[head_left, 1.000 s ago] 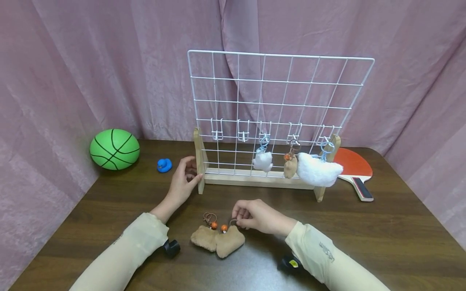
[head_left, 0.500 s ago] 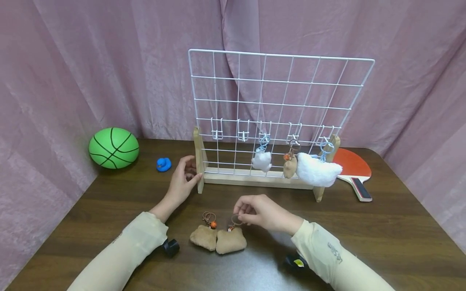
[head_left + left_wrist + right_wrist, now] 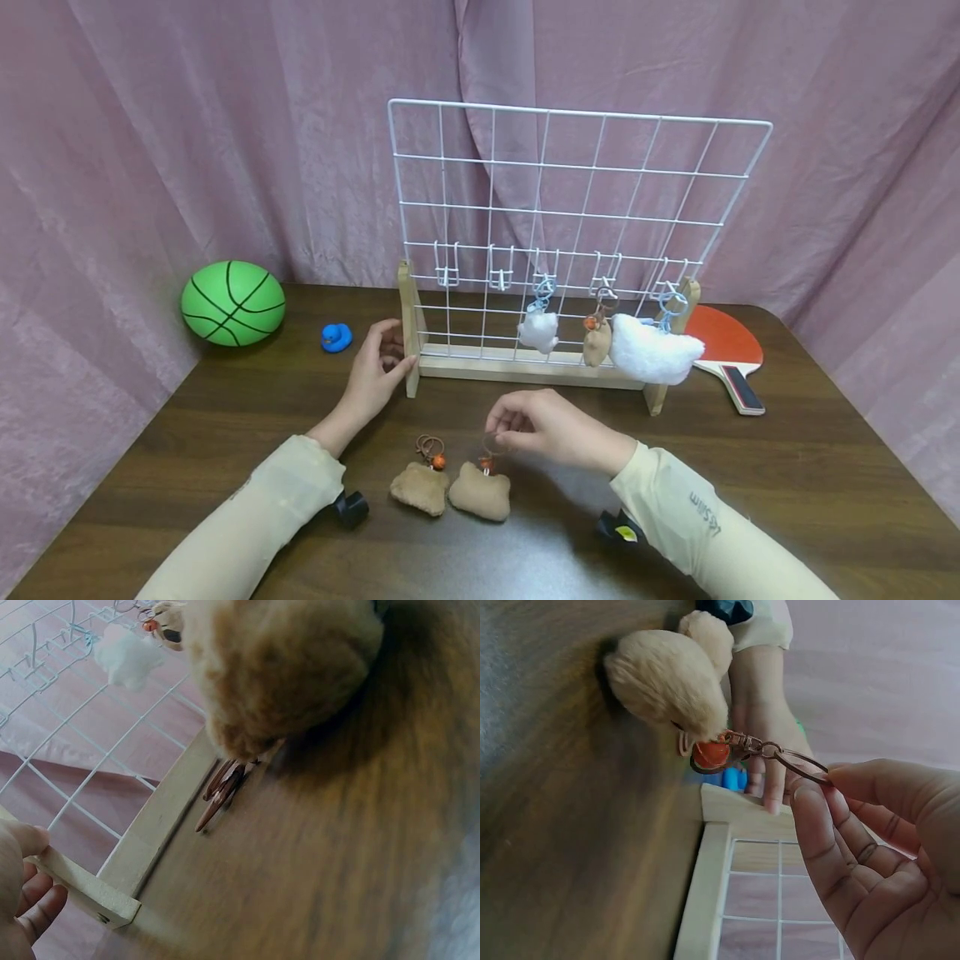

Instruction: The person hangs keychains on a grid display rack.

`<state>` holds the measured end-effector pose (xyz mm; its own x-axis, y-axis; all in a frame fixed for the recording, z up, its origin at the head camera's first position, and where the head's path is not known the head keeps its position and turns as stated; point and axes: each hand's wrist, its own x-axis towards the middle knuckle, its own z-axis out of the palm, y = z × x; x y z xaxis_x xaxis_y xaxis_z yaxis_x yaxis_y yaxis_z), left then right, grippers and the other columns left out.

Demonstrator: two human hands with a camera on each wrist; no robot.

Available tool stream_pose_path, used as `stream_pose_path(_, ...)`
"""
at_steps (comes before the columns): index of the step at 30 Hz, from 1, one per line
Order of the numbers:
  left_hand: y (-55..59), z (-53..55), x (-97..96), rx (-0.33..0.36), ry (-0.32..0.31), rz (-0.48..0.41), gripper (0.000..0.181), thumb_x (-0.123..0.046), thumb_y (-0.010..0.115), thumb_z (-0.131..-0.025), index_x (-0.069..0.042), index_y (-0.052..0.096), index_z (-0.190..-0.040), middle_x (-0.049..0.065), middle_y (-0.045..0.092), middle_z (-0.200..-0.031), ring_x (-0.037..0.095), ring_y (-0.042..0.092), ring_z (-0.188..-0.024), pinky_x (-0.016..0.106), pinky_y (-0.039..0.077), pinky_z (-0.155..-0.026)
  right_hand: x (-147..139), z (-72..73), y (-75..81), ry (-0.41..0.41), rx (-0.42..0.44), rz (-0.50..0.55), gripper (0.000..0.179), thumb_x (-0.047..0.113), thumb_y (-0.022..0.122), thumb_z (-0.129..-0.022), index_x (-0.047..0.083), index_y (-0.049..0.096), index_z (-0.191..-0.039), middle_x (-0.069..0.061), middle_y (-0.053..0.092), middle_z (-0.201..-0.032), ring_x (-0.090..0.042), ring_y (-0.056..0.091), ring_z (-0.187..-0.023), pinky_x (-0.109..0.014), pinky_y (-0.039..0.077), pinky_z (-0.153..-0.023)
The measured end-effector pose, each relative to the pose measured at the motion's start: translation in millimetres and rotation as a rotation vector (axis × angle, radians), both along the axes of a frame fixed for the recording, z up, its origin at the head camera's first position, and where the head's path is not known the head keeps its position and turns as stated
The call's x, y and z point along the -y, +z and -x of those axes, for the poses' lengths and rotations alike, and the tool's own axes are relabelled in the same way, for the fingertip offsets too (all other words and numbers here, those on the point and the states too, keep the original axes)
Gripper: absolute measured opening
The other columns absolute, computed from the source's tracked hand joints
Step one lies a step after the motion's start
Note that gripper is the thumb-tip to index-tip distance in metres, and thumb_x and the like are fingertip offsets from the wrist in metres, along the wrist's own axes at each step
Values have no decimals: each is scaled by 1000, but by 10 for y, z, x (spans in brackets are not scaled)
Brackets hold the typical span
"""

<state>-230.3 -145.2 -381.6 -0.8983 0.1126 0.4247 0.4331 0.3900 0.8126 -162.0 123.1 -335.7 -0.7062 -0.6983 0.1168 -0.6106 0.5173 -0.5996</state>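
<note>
My right hand (image 3: 551, 427) pinches the metal ring (image 3: 802, 766) of a tan plush keychain (image 3: 481, 492) between thumb and fingertips. An orange bead (image 3: 711, 754) hangs near its clasp, and the plush part is low at the tabletop. Just left of it lies a second tan plush keychain (image 3: 420, 488), its ring and orange bead pointing toward the rack. My left hand (image 3: 373, 367) grips the left wooden upright (image 3: 412, 333) of a white wire grid rack (image 3: 510, 208), thumb in front and fingers partly hidden behind. In the left wrist view, the nearer plush (image 3: 285, 667) blocks much of the scene.
On the rack's hooks hang a small white plush (image 3: 538, 330), a tan plush (image 3: 597, 343) and a bigger white plush (image 3: 654, 350). Two hooks at left (image 3: 447, 277) carry nothing. A green ball (image 3: 233, 303) and blue rubber duck (image 3: 336, 337) stand left; a table-tennis paddle (image 3: 723, 337) lies right.
My right hand has risen slightly, away from me and to the right, drawing the keychain's ring up. Its plush has turned and parted from the other one. My left hand stays on the upright.
</note>
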Motion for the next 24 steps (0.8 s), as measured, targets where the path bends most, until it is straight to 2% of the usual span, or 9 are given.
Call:
stream_pose_path(7, 41, -35, -12, 6, 5, 12, 52, 7, 64, -87, 10, 38, -132, 29, 54, -111, 38, 57, -96, 17, 47, -73, -37, 19, 160, 17, 0, -6, 9, 9, 64, -90, 7, 67, -98, 0, 69, -84, 0, 60, -75, -18, 53, -70)
stream_pose_path(16, 78, -52, -3, 5, 12, 27, 52, 7, 63, -87, 12, 37, -132, 30, 55, -112, 39, 58, -97, 20, 48, -74, -73, 77, 365, 7, -82, -53, 7, 8, 64, -90, 10, 67, -96, 1, 69, -88, -4, 63, -80, -23, 55, -75)
stream_pose_path(24, 43, -32, -9, 22, 12, 28, 53, 5, 63, -88, 10, 37, -133, 29, 54, -113, 38, 58, -99, 19, 48, -75, -91, 170, 537, -26, -91, -61, 6, 7, 64, -90, 8, 67, -95, -1, 70, -87, -7, 64, -80, -20, 54, -74)
